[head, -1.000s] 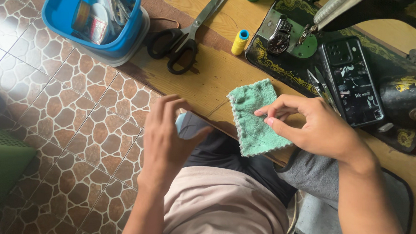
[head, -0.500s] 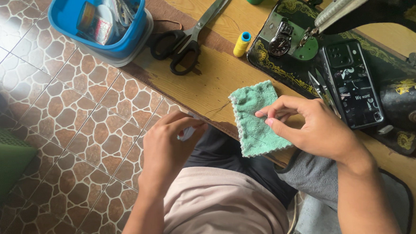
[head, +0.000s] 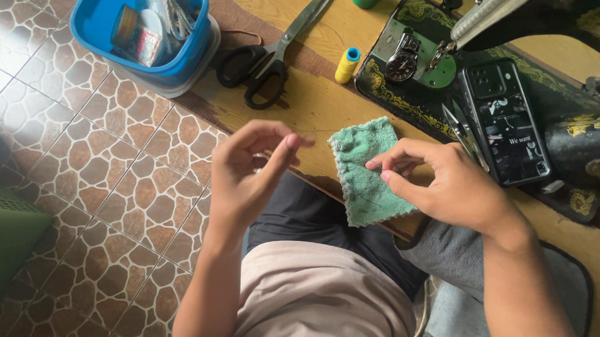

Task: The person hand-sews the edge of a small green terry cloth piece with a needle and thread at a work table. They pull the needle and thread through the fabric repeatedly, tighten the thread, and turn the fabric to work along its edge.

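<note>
— Hands first: what are they doing?
— Right hand [head: 449, 186] is pinching the green cloth [head: 368, 172] at its right edge, fingers closed on it. Left hand [head: 248, 169] is hovering at the cloth's nine o'clock, thumb and forefinger nipped together; whether a thread is between them, I cannot tell.
— Where is the cloth lying?
— Hanging over the table [head: 303, 104] edge. Scissors [head: 272, 54] are lying at eleven o'clock, a yellow spool [head: 347, 65] at twelve, a phone [head: 504, 121] on the sewing machine [head: 575, 135] at two.

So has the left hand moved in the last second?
Yes. The left hand has risen from over the lap toward the table edge, nearer the black-handled scissors, fingertips pinched together beside the green cloth.
</note>
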